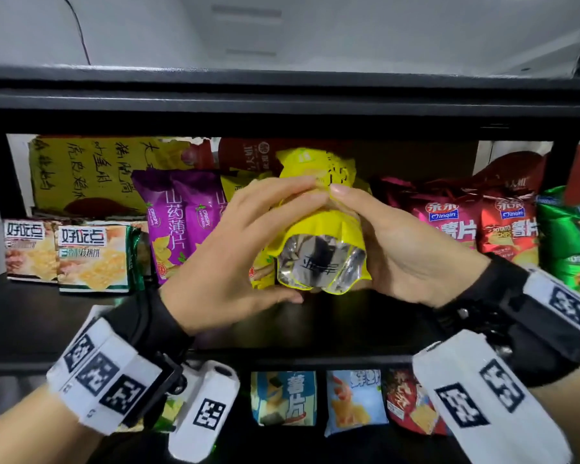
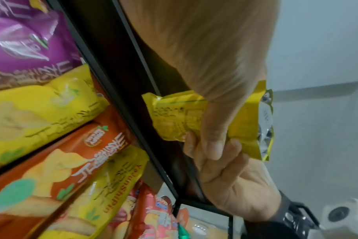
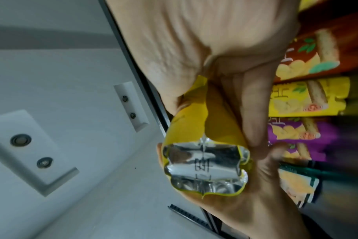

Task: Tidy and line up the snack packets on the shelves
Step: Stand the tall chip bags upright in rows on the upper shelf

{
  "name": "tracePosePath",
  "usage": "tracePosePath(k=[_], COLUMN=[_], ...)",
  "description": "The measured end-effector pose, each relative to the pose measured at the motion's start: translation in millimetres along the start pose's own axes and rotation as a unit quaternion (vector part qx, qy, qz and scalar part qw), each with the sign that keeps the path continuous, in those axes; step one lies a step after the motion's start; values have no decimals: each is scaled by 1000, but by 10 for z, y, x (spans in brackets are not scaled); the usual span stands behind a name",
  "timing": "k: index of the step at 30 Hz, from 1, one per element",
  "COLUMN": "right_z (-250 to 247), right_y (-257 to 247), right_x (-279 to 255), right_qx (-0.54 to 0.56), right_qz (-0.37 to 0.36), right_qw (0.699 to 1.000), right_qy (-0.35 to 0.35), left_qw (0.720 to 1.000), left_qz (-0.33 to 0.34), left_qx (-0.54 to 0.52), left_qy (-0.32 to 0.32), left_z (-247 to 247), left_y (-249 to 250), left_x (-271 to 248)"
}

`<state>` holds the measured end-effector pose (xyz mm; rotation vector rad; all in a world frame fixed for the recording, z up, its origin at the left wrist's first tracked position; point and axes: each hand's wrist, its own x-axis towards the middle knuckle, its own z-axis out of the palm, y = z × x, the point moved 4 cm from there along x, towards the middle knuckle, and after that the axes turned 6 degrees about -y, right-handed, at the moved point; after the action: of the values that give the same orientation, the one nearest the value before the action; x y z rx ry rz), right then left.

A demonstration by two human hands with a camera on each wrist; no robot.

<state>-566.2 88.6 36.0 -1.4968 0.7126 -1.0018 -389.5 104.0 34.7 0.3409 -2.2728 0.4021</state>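
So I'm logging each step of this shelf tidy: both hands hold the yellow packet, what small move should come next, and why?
Probably set the yellow packet upright into the gap between the purple packets and the red packets. Left hand and right hand hold it in front of the shelf, its silver bottom toward the camera, and other yellow packets stand just behind it.

A black shelf (image 1: 64, 316) carries the packets. At nine o'clock two biscuit packets (image 1: 64, 252) stand side by side near the front edge. Just right of them, purple packets (image 1: 181, 226) stand upright, with a big yellow bag (image 1: 91, 175) leaning behind at ten o'clock. At three o'clock red crisp packets (image 1: 476, 226) stand in a row, touching a green packet (image 1: 570, 239) at the far right. A lower shelf (image 1: 315, 358) at six o'clock holds what seem to be three small packets (image 1: 345, 400), partly hidden.
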Motion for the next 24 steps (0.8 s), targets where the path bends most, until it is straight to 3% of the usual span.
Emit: tracePosePath(k=[4,6,8,10,12,13,15,19,24], right_z=[103,36,-87,-153,-87,-38,2,-74,-72], right_y=[-26,-49,-103,-237,-338,-345,-307,-195,-106], right_x=[-114,-178,-241,-319,-362,-352,-288,-155,-80], right_qx=[6,-55,-118,-156,-189,-200,-227,-259,-235], right_qz=[37,26,-54,-192,-300,-319,-327,-349,-346], right_qw=[999,998,990,965,935,925,914,900,908], right_qy=[-36,-14,56,91,13,-41,-83,-9,-6], left_qw=[999,999,997,994,990,990,990,988,983], left_qz=[23,5,-18,-18,0,18,36,15,-41], left_qx=[-4,-21,-31,-33,-56,-56,-36,-56,-86], left_qy=[26,31,63,102,126,129,133,145,158], left_z=[-88,-153,-246,-329,-363,-356,-318,-237,-211], left_y=[120,117,115,136,164,185,222,220,124], left_x=[177,213,244,301,366,392,433,429,401])
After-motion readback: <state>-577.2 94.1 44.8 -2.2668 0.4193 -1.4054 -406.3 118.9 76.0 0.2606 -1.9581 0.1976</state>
